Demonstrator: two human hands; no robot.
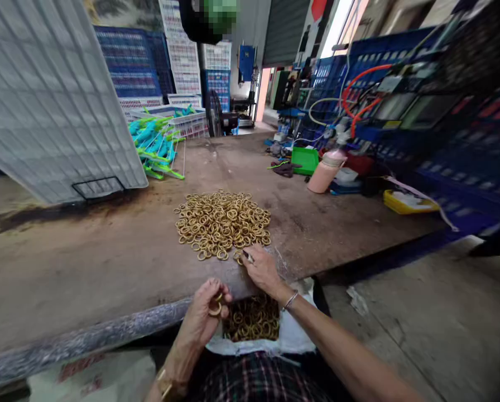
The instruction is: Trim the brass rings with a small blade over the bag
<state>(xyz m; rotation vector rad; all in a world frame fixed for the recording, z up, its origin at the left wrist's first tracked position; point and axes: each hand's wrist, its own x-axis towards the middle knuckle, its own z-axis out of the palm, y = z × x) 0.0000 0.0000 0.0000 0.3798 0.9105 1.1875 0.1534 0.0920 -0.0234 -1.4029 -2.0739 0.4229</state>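
Note:
A heap of brass-coloured rings (222,220) is spread on the worktable (120,262). My left hand (206,310), palm turned up and fingers curled, holds a brass ring (215,309) over the table's front edge; another ring seems to sit higher in its fingers. At the near edge of the heap, my right hand (261,269) reaches down with its fingers pinched together beside a loose ring (238,256). Something small and dark shows at those fingertips, too small to name. Below both hands, more rings (254,321) fill an open white-lined container (298,329) at my lap.
A large white plastic crate (61,106) stands tilted at left. Behind it lie turquoise and green plastic pieces (158,145). At right are a pink bottle (326,173), a green tray (304,161) and a yellow tray (409,202). Stacked crates (183,50) line the back.

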